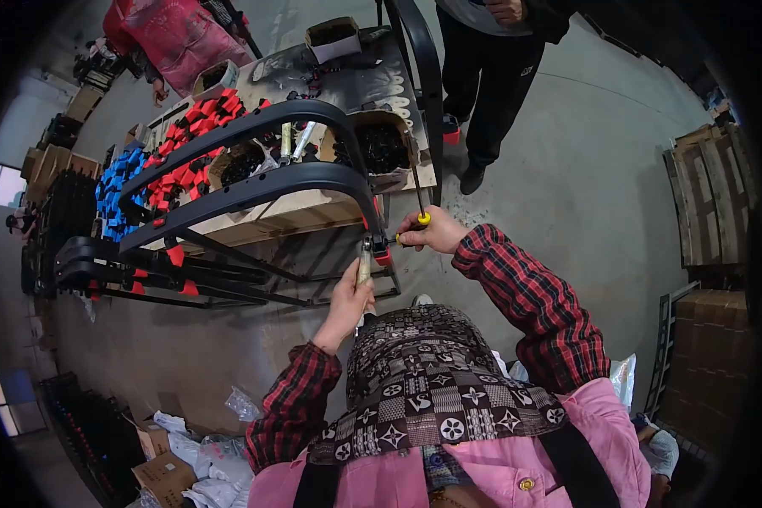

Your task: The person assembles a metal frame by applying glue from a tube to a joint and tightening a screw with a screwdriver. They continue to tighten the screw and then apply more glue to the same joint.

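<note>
My left hand (pixel 347 306) is closed around the pale, worn handle of a ratchet wrench (pixel 365 264), whose head meets the end of a black curved tube frame (pixel 305 179). On the other side of that joint, my right hand (pixel 438 232) grips what looks like a T-handle hex key (pixel 424 218) with yellow grip parts. Its long thin shaft points up and away, and a shorter end points left at the joint. A red-and-black bracket (pixel 382 251) sits at the joint, between my two hands. The fastener itself is too small to make out.
Beyond the frame, a workbench (pixel 288 217) bears red plastic parts (pixel 193 135), blue parts (pixel 124 188) and a box of black hardware (pixel 381 148). A person in dark trousers (pixel 487 93) stands at its right end, another in red behind. Pallets (pixel 709 199) stand right.
</note>
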